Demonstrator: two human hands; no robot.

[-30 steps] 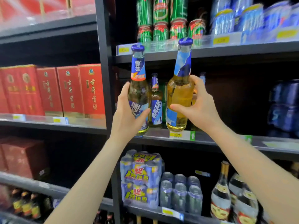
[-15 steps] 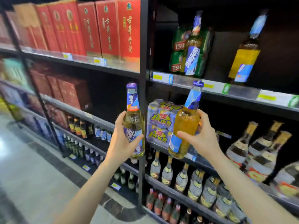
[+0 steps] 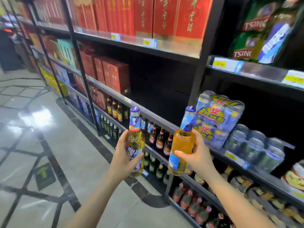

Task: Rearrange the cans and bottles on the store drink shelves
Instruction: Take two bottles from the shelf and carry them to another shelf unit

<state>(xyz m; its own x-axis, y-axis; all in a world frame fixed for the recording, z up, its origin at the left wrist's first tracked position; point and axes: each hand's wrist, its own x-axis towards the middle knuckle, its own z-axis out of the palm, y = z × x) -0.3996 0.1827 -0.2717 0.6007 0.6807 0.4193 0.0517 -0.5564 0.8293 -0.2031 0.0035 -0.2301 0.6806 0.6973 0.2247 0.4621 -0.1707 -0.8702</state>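
A tall run of dark store shelves (image 3: 164,55) is seen across the upper and right parts of the frame, receding toward the upper left. A glossy tiled floor (image 3: 32,145) fills the lower left.

Red boxes (image 3: 148,15) are ranged along the top shelf, upper centre; further red cartons (image 3: 113,76) are set one shelf below. A green pack (image 3: 253,28) is noted at upper right (lettering partly cut off, blurred). A shrink-wrapped pack of blue cans (image 3: 218,116) is stacked at right of centre, with darker wrapped cans (image 3: 253,145) just beside it. Small dark bottles (image 3: 158,137) are lined on the lower shelves behind the hands.

Two clear bottles of amber drink are held upright in front of the shelves, lower centre, apart from each other and off any shelf. The left bottle (image 3: 135,142) is gripped around its labelled body by the left hand (image 3: 123,158), thumb across the front. The right bottle (image 3: 182,145), tilted slightly right at the cap, is gripped by the right hand (image 3: 197,157), fingers wrapped behind it.
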